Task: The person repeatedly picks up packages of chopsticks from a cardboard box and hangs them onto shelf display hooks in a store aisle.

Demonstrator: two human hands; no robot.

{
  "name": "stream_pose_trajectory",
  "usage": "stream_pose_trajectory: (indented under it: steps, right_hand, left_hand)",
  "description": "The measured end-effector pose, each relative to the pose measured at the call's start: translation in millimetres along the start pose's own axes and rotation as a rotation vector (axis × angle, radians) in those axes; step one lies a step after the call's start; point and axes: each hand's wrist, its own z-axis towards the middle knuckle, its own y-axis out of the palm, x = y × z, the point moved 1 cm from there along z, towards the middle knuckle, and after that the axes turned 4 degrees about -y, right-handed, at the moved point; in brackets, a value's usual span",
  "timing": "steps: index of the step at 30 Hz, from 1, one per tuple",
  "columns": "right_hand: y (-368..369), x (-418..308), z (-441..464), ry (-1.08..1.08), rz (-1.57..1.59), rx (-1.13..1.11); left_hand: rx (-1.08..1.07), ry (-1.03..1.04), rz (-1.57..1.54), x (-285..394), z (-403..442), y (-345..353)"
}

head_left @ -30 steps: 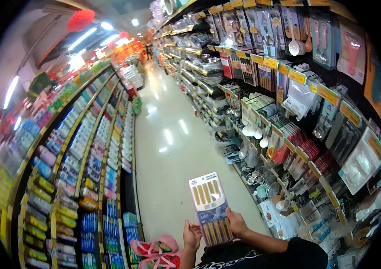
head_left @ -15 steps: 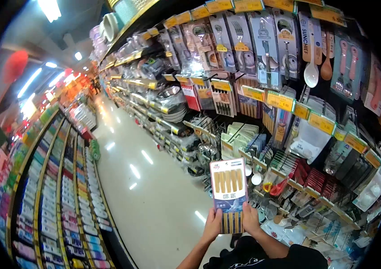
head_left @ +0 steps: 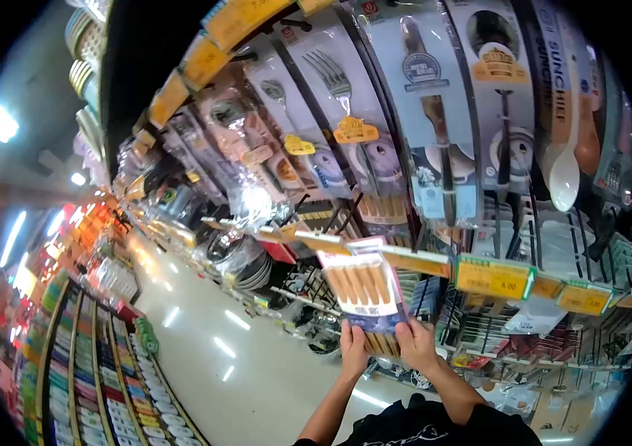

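A pack of chopsticks (head_left: 364, 286), with a white and blue card and the brown sticks showing, is held up in front of the shelf. My left hand (head_left: 353, 348) is closed on its lower left edge. At its lower right edge my right hand (head_left: 416, 343) grips it, thumb on the front. The pack tilts slightly to the left, and its top overlaps a row of price tags (head_left: 494, 276). Just above hang a carded fork (head_left: 331, 78) and a carded table knife (head_left: 435, 119). Whether the pack touches the rack cannot be made out.
A white spoon (head_left: 565, 178) hangs at the upper right. Stacked bowls (head_left: 245, 267) sit on the shelf to the left of the pack. Metal hooks stick out below the tags. The aisle floor (head_left: 256, 386) runs between this rack and a low shelf of bottles (head_left: 100, 364).
My view has moved closer to the rack, so the hanging cutlery looks larger. Both hands have brought the chopstick pack up near the price tags, and it now leans left.
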Motion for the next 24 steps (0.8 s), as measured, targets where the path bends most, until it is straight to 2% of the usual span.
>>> stream_pose_trajectory:
  steps: [2,5,11,14,17,19,20,21,23,24]
  right_hand:
    - [2.8,3.0,16.0,-0.092,-0.038,-0.032]
    - [13.3,3.7,28.6,-0.102,0.008,0.008]
    - [38.8,18.3,32.3,0.009,-0.013,0.131]
    - [46.2,11.4,40.1,0.132,-0.029,0.198]
    - [59.3,20.2,57.7,0.189,-0.03,0.323]
    - [65.9,31.4,72.9,0.16,-0.066,0.434]
    - [61.8,26.9,77.9,0.235,-0.091,0.378]
    - [65.4,30.9,76.9,0.235,-0.087,0.435]
    - [72.5,41.7,74.3,0.234,-0.08,0.543]
    - [71.1,18.0,70.9,0.271,-0.081,0.536]
  left_hand:
    - [0.021,0.116,-0.064,16.7,18.4,10.8]
    - [-0.033,0.151,-0.044,9.4,38.5,-1.2]
    - [-0.178,0.053,-0.021,-8.9,70.8,-21.3]
    - [-0.242,-0.053,0.031,8.5,87.3,-23.8]
    - [-0.324,-0.031,0.035,27.3,124.5,-11.0]
    - [-0.367,-0.073,0.105,11.0,152.2,-13.4]
    - [-0.382,-0.098,0.159,8.3,163.2,-12.6]
    - [-0.396,-0.126,0.214,8.6,172.7,-10.2]
    - [-0.408,-0.069,0.138,22.2,181.1,2.5]
    - [-0.415,-0.092,0.102,7.0,185.8,2.8]
